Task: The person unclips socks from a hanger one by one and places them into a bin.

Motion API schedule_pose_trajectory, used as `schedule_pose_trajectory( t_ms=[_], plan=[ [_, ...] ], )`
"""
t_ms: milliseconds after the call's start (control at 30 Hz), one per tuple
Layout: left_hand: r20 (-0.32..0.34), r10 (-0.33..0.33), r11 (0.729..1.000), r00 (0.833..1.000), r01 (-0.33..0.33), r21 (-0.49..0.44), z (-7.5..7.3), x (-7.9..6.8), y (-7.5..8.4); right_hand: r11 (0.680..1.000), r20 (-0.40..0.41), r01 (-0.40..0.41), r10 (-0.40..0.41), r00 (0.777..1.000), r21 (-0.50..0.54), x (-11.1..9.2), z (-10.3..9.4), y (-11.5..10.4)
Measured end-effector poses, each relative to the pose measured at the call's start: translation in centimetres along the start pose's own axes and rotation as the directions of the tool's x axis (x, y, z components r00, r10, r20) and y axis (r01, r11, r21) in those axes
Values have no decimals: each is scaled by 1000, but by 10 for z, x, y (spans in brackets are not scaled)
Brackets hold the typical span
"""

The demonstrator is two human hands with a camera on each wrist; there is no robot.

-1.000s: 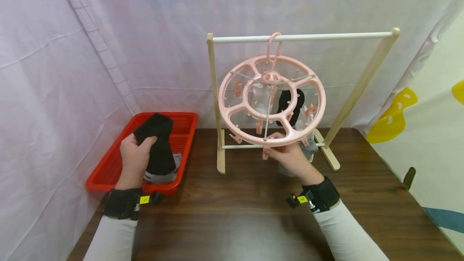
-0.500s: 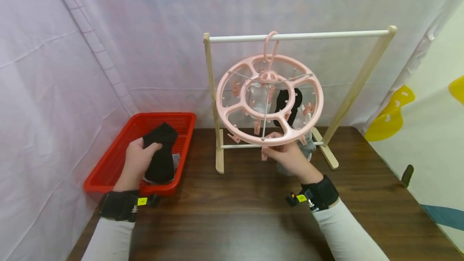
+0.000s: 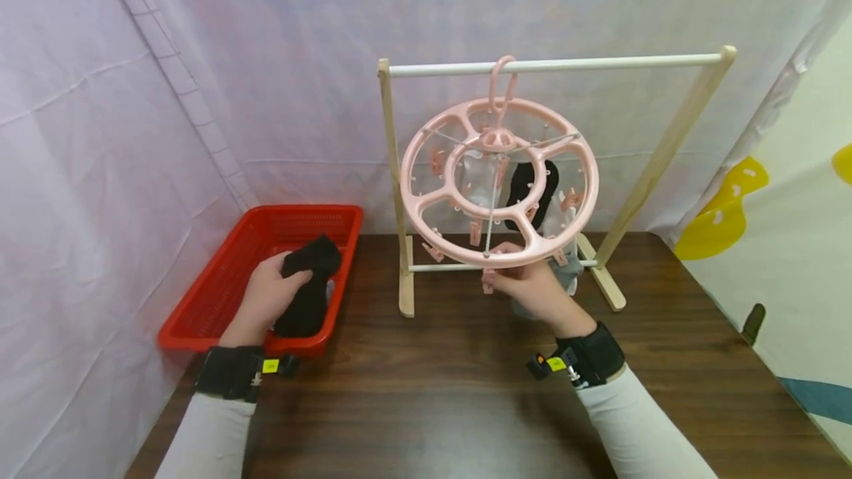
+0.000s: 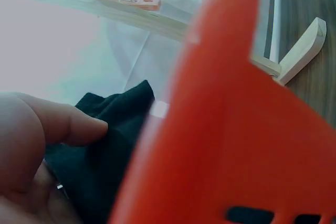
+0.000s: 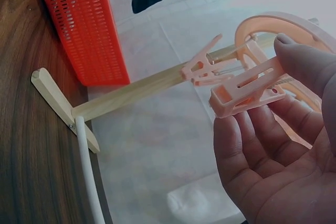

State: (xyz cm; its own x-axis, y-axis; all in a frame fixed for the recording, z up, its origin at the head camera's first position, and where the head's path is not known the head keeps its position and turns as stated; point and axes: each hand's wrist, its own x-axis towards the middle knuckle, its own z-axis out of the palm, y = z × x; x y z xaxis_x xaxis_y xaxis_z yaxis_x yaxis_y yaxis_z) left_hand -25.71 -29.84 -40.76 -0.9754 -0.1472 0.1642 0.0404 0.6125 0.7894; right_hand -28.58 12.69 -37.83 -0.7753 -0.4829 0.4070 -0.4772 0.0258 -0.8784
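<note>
A black sock (image 3: 308, 294) is pinched between the thumb and fingers of my left hand (image 3: 269, 290), over the right part of the red basket (image 3: 259, 214). In the left wrist view the thumb lies on the sock's dark cloth (image 4: 118, 129), behind the basket's blurred wall. My right hand (image 3: 535, 290) pinches a pink clothespin (image 5: 249, 88) at the front of the round pink hanger (image 3: 426, 209). The hanger hooks over the white bar of a wooden rack (image 3: 639, 194). Whitish, grey and black socks (image 3: 549, 191) hang from it, partly hidden by its rings.
Several other pink clothespins (image 3: 475, 231) dangle from the hanger. Some light cloth (image 3: 329, 290) shows in the basket beside the black sock. The rack's wooden feet (image 3: 406, 279) stand on the dark wood table (image 3: 426, 398), with white sheeting (image 3: 299, 94) behind.
My left hand has moved right and slightly down with the black sock, lower into the basket. My right hand stays at the same clothespin.
</note>
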Motion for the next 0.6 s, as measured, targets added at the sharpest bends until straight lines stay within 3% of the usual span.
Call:
schedule_pose_trajectory(
  t_ms=[167, 467, 600],
  plan=[
    [-21, 6, 1000, 1000, -6, 11, 6, 2, -2, 1000, 5, 4, -4, 1000, -3, 0, 1, -1],
    [-106, -80, 997, 991, 78, -24, 5, 2, 0, 1000, 12, -8, 9, 1000, -23, 0, 2, 0],
    [-114, -120, 993, 986, 117, -30, 2, -1, 3, 999, 12, -14, 14, 1000, -41, 0, 2, 0]
  ],
)
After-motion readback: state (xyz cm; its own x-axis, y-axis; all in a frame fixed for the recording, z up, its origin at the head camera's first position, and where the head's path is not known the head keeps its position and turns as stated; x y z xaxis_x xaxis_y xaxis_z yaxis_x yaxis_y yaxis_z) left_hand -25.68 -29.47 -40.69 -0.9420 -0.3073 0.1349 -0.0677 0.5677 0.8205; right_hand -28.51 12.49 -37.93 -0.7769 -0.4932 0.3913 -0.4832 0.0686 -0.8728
